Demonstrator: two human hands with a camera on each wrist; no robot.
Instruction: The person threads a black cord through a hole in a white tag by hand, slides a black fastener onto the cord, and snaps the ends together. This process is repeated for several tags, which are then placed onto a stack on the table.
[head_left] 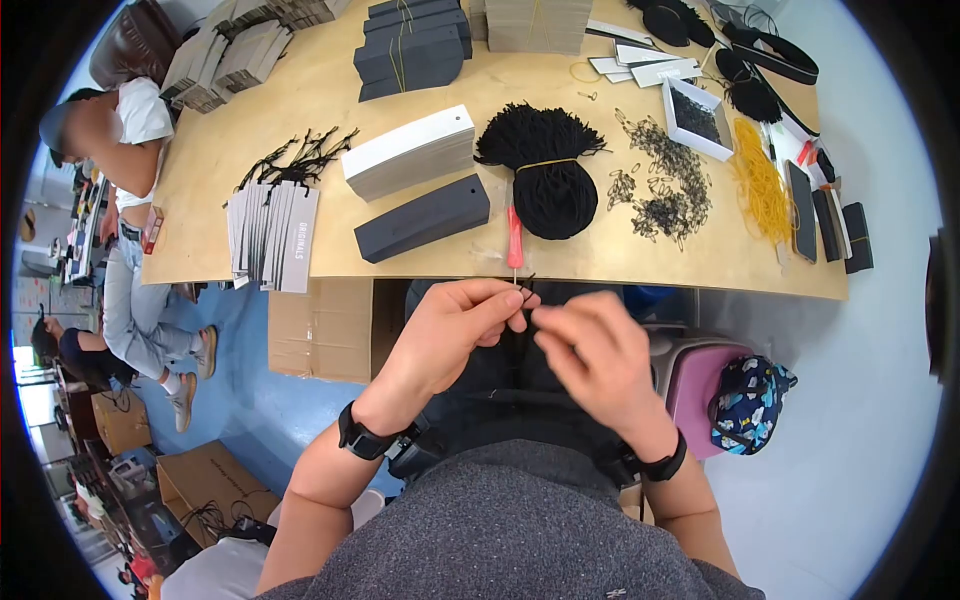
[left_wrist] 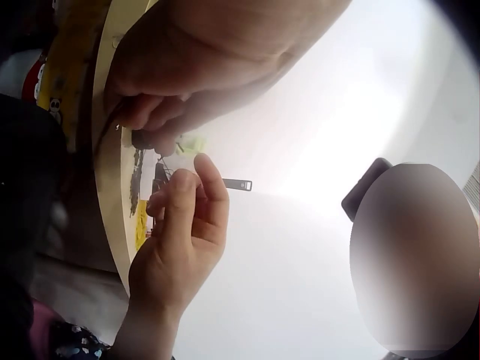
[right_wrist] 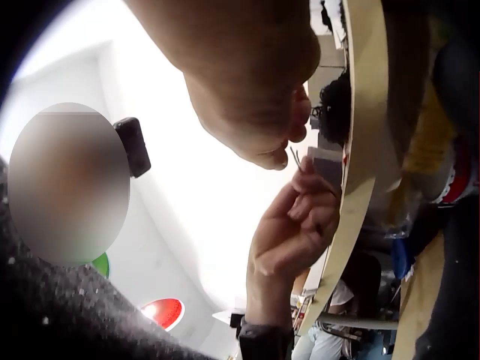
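My left hand (head_left: 440,325) pinches a thin black cord (head_left: 529,286) between thumb and forefinger, just off the table's front edge. In the right wrist view, two short ends of the cord (right_wrist: 295,159) stick up from the left fingertips. Close to the right of it is my right hand (head_left: 605,365), blurred, its fingers loosely bent. The left wrist view shows the right thumb and forefinger apart, with no thing visible between them. A red-handled tool with a thin metal shaft (head_left: 515,240) lies at the table edge, right above the left fingertips.
On the table (head_left: 420,260) lie a bundle of black cords (head_left: 555,190), scattered small dark pins (head_left: 665,190), yellow bands (head_left: 757,185), stacks of white tags (head_left: 410,155) and dark tags (head_left: 425,220), and corded tags (head_left: 272,235). A person (head_left: 140,140) is at the left end.
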